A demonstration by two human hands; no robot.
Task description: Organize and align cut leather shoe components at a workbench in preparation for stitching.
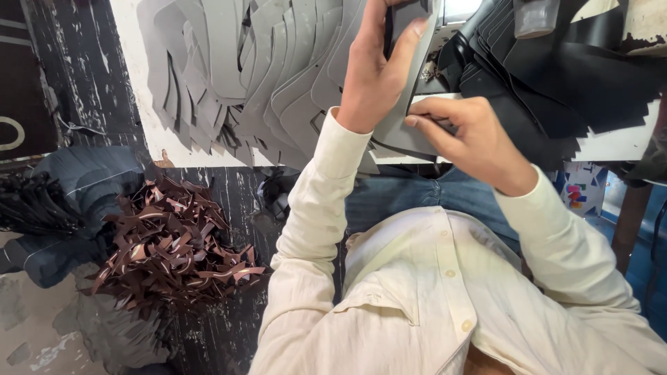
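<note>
My left hand (pixel 375 69) is raised over the white table (pixel 149 104), its thumb and fingers closed on a grey cut sheet piece (pixel 394 130) and a dark piece (pixel 401 17) lying on it. Just below and to the right, my right hand (pixel 472 139) pinches the same grey piece at its lower edge. A fanned pile of similar grey cut pieces (pixel 243 69) lies left of my hands. A pile of black cut pieces (pixel 556 76) lies to their right.
A heap of brown strip scraps (pixel 174 243) lies on the dark floor at the left, beside a bundle of black strips (pixel 31 205) and dark blue cloth (pixel 90 173). My cream shirt and blue jeans fill the lower middle. A metal object (pixel 536 17) stands on the black pieces.
</note>
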